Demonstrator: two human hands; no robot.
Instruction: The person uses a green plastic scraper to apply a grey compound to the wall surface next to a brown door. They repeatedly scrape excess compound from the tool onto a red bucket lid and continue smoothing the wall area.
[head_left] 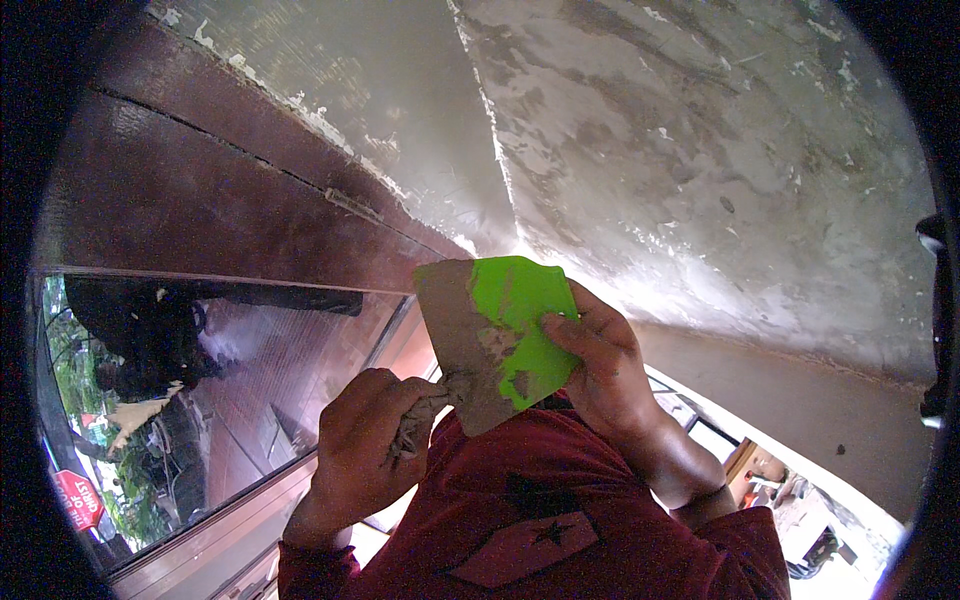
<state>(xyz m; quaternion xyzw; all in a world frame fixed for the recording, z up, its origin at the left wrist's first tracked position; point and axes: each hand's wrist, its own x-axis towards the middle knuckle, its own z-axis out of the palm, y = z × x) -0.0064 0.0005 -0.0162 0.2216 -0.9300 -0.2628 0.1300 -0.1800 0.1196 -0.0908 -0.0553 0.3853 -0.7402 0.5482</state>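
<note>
The right hand [600, 370] clamps its fingers on a green scraper [500, 335], tilted before the chest so its putty-smeared face shows, while the left hand [365, 445] closes its fingers on a grey putty lump [425, 410] touching the scraper's lower edge, beneath the patched wall [700, 150].

A building under renovation is showing itself here: a rough wall [700, 150] is wearing patchy grey-white filler, smears are running along a dark wooden door frame [200, 190], and a glass pane [200, 400] is reflecting outdoor greenery.
</note>
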